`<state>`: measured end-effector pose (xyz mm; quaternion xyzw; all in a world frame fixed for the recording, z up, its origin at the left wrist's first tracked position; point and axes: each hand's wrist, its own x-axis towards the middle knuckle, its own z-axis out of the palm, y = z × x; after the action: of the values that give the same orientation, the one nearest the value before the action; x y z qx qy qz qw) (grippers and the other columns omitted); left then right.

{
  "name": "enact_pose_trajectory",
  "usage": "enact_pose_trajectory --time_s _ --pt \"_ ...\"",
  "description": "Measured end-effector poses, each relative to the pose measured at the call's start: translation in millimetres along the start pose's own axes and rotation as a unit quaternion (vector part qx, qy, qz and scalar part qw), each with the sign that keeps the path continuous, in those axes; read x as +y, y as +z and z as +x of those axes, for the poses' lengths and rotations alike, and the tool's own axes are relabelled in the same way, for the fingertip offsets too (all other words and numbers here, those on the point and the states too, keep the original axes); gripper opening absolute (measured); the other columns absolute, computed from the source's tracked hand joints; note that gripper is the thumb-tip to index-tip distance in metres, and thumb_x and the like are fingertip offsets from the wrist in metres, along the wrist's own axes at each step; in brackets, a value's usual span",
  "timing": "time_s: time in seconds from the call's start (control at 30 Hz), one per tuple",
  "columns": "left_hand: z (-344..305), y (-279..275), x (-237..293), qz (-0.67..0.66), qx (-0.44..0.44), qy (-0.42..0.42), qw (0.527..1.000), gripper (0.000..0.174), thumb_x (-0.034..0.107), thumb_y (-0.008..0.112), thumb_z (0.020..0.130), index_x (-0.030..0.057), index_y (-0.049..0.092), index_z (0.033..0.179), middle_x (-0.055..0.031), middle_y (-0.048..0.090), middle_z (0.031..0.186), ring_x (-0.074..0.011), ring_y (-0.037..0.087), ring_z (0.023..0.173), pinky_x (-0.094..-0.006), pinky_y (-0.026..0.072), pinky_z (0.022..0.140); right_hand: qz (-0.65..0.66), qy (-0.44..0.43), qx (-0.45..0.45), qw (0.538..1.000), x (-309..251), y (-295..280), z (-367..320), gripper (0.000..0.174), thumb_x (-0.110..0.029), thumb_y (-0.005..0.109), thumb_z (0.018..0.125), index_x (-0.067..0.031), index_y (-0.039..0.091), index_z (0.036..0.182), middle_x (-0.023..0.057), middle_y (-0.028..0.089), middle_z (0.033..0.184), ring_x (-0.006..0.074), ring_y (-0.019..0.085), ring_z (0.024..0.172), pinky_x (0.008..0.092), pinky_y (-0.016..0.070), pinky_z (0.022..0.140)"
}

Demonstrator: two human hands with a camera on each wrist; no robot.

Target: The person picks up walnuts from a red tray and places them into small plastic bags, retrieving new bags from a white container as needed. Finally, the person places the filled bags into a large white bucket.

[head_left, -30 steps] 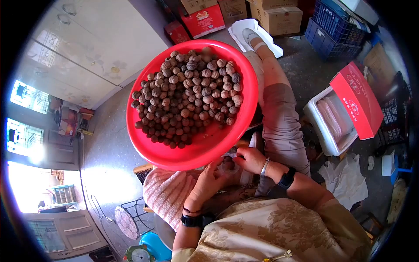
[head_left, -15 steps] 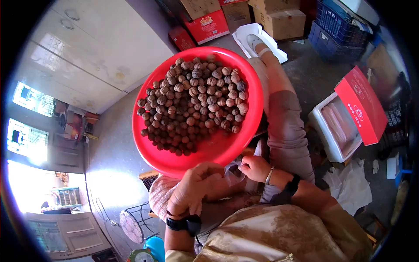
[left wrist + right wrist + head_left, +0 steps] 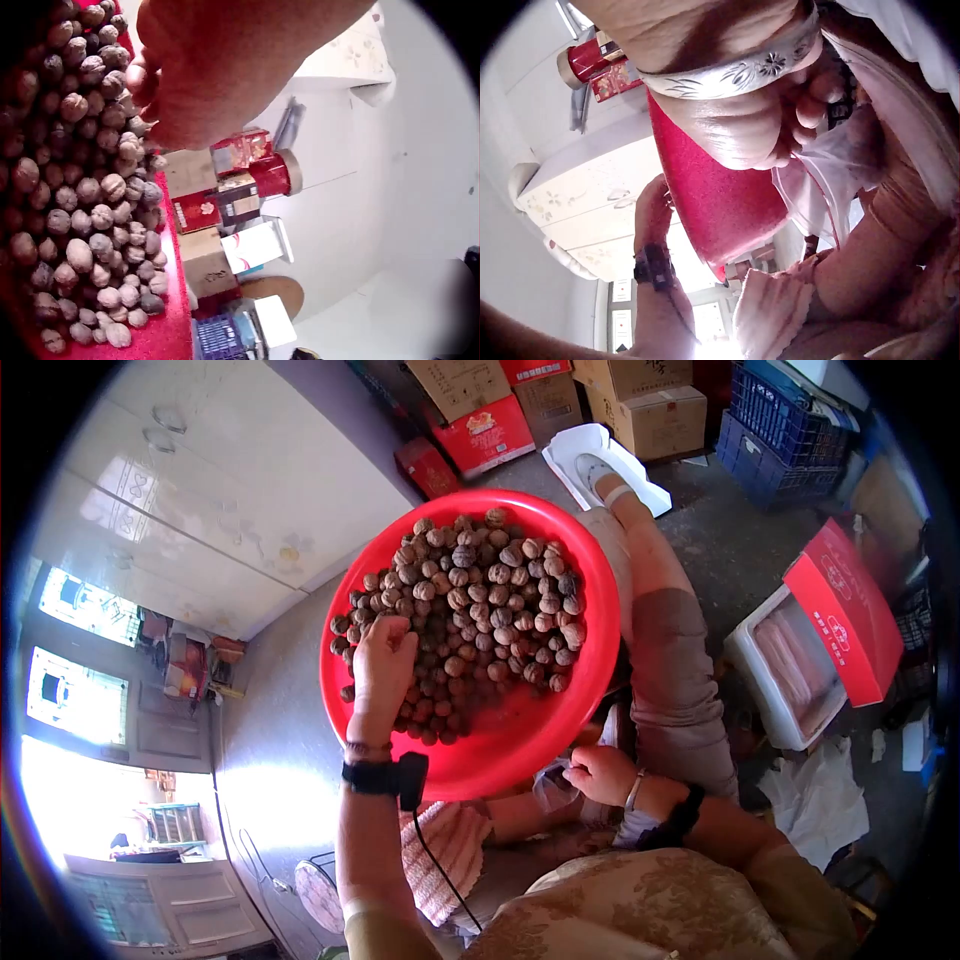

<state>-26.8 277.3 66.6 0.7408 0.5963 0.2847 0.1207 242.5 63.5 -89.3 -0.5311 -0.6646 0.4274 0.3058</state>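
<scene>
Left hand (image 3: 385,665) reaches over the big red bowl (image 3: 500,750), right at the walnuts (image 3: 490,595) on the left side of the heap. Its fingers are curled in, but you can't tell if it has hold of a nut. Right hand (image 3: 602,775) is lower down, just beside the near rim of the bowl. Its fingers are bent and they pinch a thin, clear bag (image 3: 832,176) with a red line on it. The bag hangs down from the fingers.

Lots of round, brown, bumpy walnuts lie in the bowl, most of them toward the far side. A shiny silver bangle (image 3: 739,75) goes round the right wrist, and a black band (image 3: 372,776) goes round the left one. A pink towel (image 3: 440,850) lies just below the bowl. One leg (image 3: 675,660) stretches out, with its pale shoe (image 3: 592,466) in a white tray (image 3: 650,495). Over on the right is a white box (image 3: 748,685) with a red flap (image 3: 845,610). Blue crates (image 3: 785,440) and brown boxes (image 3: 665,420) sit farther back.
</scene>
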Motion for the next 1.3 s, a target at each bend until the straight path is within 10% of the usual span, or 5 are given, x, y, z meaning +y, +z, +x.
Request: enact_pose_trajectory --time_s 0.57,0.77,0.9,1.1,1.3 --pt "71 62 -22 0.173 0.068 0.049 0.981 0.036 0.016 0.072 0.076 0.0075 0.063 0.109 -0.0163 0.060 0.110 -0.0371 0.058 0.105 -0.0460 0.0518 0.084 -0.022 -0.007 -0.009 1.000 2 -3 2 0.024 -0.027 0.067 0.084 -0.0048 0.060 0.077 0.0165 0.065 0.075 0.0372 0.064 0.072 0.0471 0.0491 0.063" --pt "67 22 -20 -0.536 0.069 -0.171 0.824 0.012 0.011 0.067 0.086 0.0006 0.061 0.088 -0.0046 0.063 0.088 -0.0133 0.060 0.078 -0.0256 0.0498 0.074 -0.017 -0.002 -0.005 1.000 5 3 2 0.024 -0.026 0.068 0.083 -0.0050 0.061 0.076 0.0165 0.065 0.073 0.0372 0.064 0.071 0.0477 0.0487 0.062" --pt "52 5 -45 -0.347 0.067 -0.021 0.935 0.009 0.009 0.061 0.092 0.0031 0.059 0.084 -0.0036 0.061 0.090 -0.0132 0.059 0.079 -0.0259 0.0497 0.075 -0.010 -0.004 0.005 1.000 5 3 2 0.024 -0.026 0.069 0.083 -0.0051 0.061 0.075 0.0167 0.065 0.072 0.0370 0.064 0.070 0.0475 0.0487 0.062" --pt "46 -13 -72 -0.563 0.125 -0.239 0.781 0.009 0.011 0.066 0.086 0.0039 0.060 0.085 -0.0013 0.058 0.083 -0.0150 0.057 0.077 -0.0275 0.0487 0.070 -0.010 0.011 -0.004 1.000 -2 0 3 0.024 -0.026 0.069 0.082 -0.0046 0.061 0.075 0.0170 0.065 0.071 0.0377 0.064 0.069 0.0468 0.0488 0.062" --pt "49 4 -95 -0.014 0.124 -0.102 0.987 0.038 0.026 0.076 0.076 0.0045 0.066 0.105 -0.0109 0.064 0.087 -0.0255 0.061 0.085 -0.0369 0.0506 0.073 -0.014 0.015 -0.019 1.000 1 -1 3 0.023 -0.025 0.069 0.083 -0.0048 0.061 0.075 0.0167 0.065 0.071 0.0370 0.064 0.069 0.0463 0.0492 0.061"
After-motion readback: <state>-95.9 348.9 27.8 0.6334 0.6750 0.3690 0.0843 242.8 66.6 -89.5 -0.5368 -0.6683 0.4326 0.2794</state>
